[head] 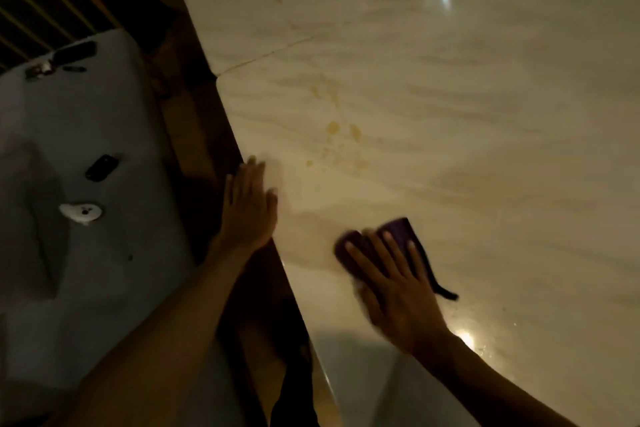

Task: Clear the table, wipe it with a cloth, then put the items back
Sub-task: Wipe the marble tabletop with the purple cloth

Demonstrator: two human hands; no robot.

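Observation:
The glossy pale marble table fills the right of the head view, with a dark wooden edge running down its left side. My right hand presses flat on a dark purple cloth on the tabletop near the front; a thin strip of the cloth trails to the right. My left hand lies flat with fingers spread on the table's left edge, holding nothing. Orange-brown stains mark the marble just beyond both hands.
To the left stands a grey upholstered seat with a gold slatted frame. On it lie a dark remote-like object, a small black device and a white item. Ceiling lights reflect in the marble.

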